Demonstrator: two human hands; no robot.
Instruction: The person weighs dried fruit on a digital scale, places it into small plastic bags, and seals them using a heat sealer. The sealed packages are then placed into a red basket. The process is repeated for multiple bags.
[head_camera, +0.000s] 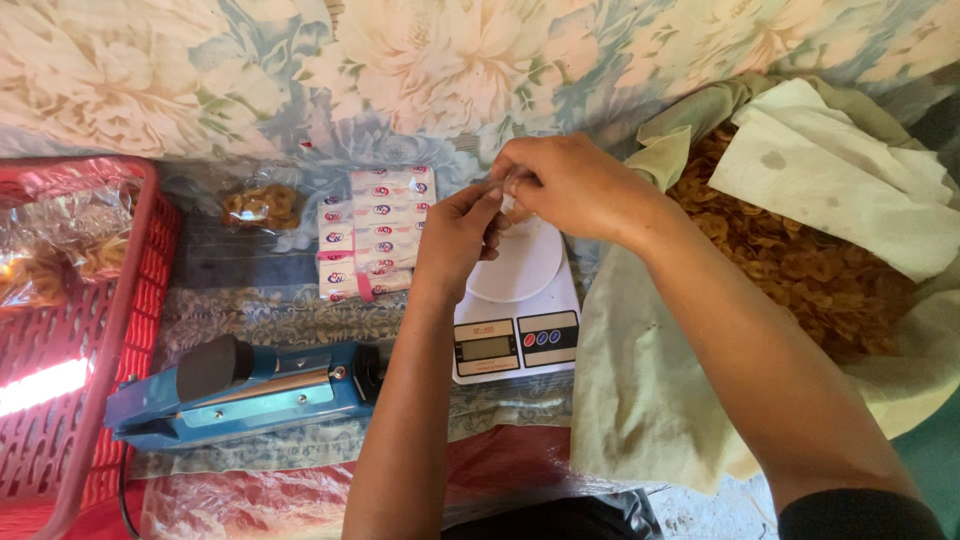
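Observation:
Both hands meet above a white digital kitchen scale (517, 330). My left hand (455, 235) and my right hand (570, 185) pinch a small clear plastic piece (507, 200) between their fingertips, probably a thin bag; its shape is mostly hidden by the fingers. The scale's round pan sits bare under them. To the right, a big pale cloth-lined sack (640, 400) holds a heap of golden fried chips (800, 260).
A blue impulse heat sealer (240, 390) lies left of the scale. Behind it a stack of small printed labels (375, 235) and a sealed bag of chips (262, 207) rest on a flowered cloth. A red plastic basket (90, 340) with packed bags stands at far left.

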